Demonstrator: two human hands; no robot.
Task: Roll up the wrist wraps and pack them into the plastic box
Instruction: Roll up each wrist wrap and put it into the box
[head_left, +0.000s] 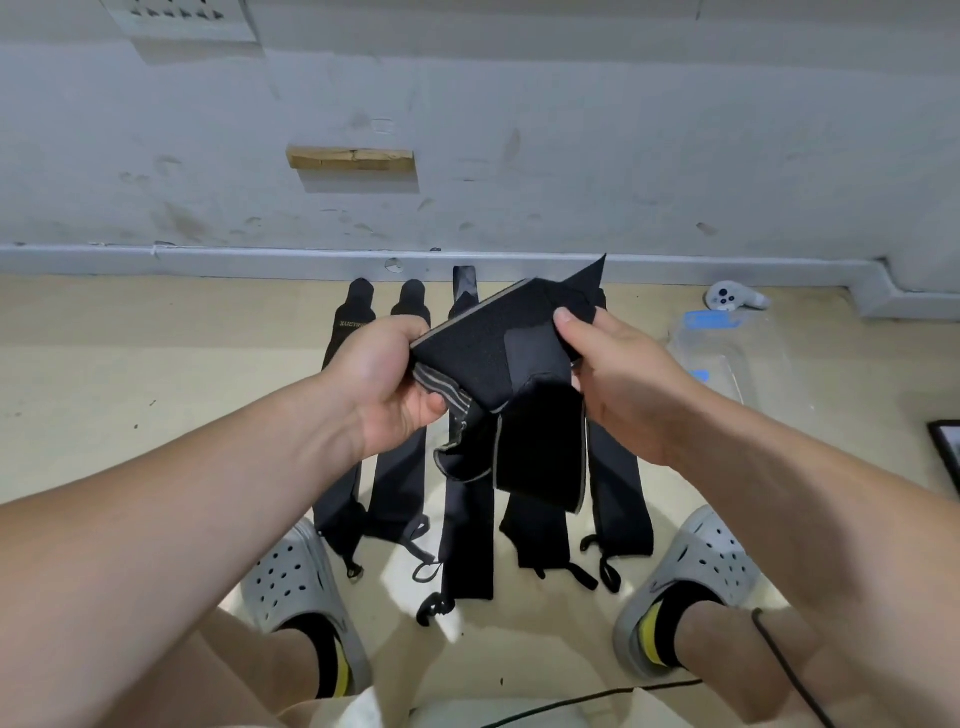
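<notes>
Just above the middle of the frame, a black wrist wrap is held up in the air between both hands. The left hand grips its left end, with the fingers curled over the top edge and the thumb tucked underneath. The right hand pinches the right end, thumb on the near face and the other fingers hidden behind the cloth. The wrap is partly folded. A grey-edged tail hangs loose below the hands, and a pointed tip sticks up at the upper right of the bundle.

Below and behind the hands, more black wraps lie flat on the tan floor, side by side in long strips that run from the wall towards the feet, with thin loops at their near ends. The clear plastic box, with blue clips, sits on the floor right of centre, well apart from the held wrap; whether it holds anything cannot be told. A white controller lies just above it by the skirting. Grey clogs show at the bottom, either side of the strips.
</notes>
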